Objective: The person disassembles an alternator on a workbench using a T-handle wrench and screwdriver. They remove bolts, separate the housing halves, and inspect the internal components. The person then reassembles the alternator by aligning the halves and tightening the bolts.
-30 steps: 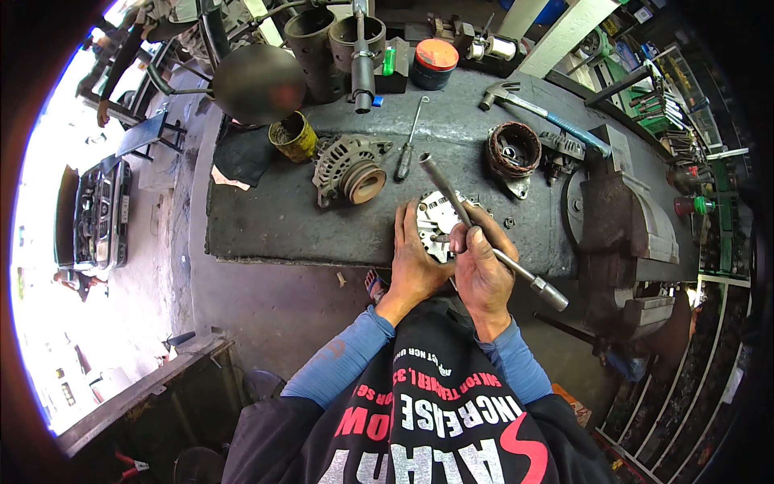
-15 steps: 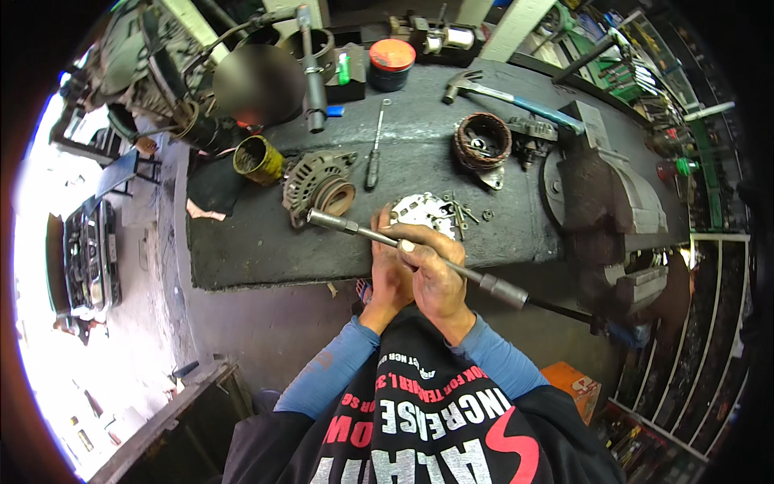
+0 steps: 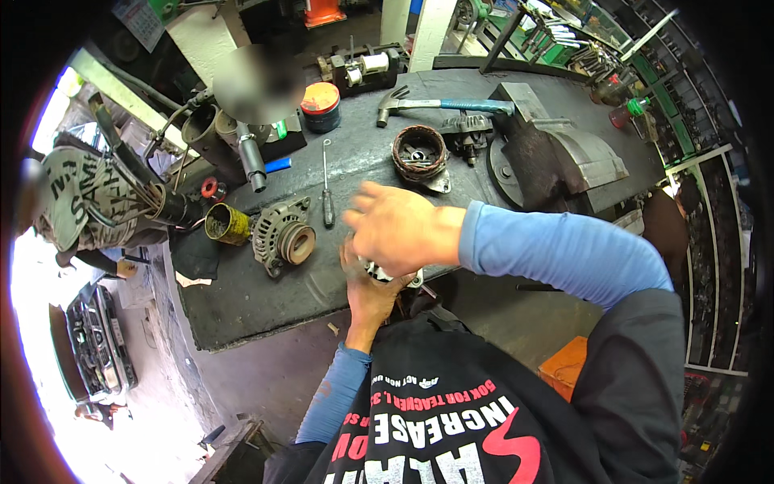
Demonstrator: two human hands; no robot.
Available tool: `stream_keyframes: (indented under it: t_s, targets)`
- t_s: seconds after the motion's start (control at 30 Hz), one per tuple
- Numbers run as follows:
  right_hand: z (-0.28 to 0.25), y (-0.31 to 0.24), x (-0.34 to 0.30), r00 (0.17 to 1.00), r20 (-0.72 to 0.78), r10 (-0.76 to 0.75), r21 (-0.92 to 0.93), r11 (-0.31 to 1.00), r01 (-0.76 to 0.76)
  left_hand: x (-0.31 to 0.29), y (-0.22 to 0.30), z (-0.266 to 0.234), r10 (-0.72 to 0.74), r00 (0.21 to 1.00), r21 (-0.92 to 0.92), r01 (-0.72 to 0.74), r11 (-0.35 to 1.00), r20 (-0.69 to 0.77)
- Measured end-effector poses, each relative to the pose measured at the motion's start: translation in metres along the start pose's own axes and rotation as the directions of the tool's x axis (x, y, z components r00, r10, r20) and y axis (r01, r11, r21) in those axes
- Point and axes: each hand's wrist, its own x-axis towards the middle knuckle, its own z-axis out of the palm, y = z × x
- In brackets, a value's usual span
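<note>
My left hand (image 3: 369,297) is closed around a silver metal part (image 3: 377,272) at the front edge of the bench. Only bits of that part show between and beside the fingers. My right hand (image 3: 403,232) is smeared by motion just above it and hides much of it; whether its fingers hold anything is unclear. Left of my hands rests an alternator housing (image 3: 270,230) with a pulley. Behind them lies a thin screwdriver-like tool (image 3: 327,206) with a dark handle. A ring of copper windings (image 3: 419,155) sits farther back.
The dark workbench (image 3: 242,310) also bears a yellow can (image 3: 229,224), a red-lidded container (image 3: 321,103), a claw hammer (image 3: 468,105) and a large vise (image 3: 564,157) at right. Another person (image 3: 89,198) is at the far left. An orange box (image 3: 563,365) stands below at right.
My two hands no longer grip the long socket-ended bar together. My right hand has swung up over the left, its forearm now reaching in from the right. The view has shifted.
</note>
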Motion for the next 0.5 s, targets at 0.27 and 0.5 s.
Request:
stream_keyframes:
  t_s: [0.27, 0.5]
  targets:
    - [0.106, -0.042, -0.015, 0.808, -0.413, 0.42, 0.891, 0.004, 0.454, -0.02, -0.018, -0.011, -0.035, 0.999, -0.267, 0.032, 0.963, -0.007]
    - [0.116, -0.034, 0.007, 0.779, -0.221, 0.587, 0.921, -0.138, 0.365, -0.01, 0.004, -0.028, 0.111, 0.98, 0.262, -0.066, 0.963, -0.162]
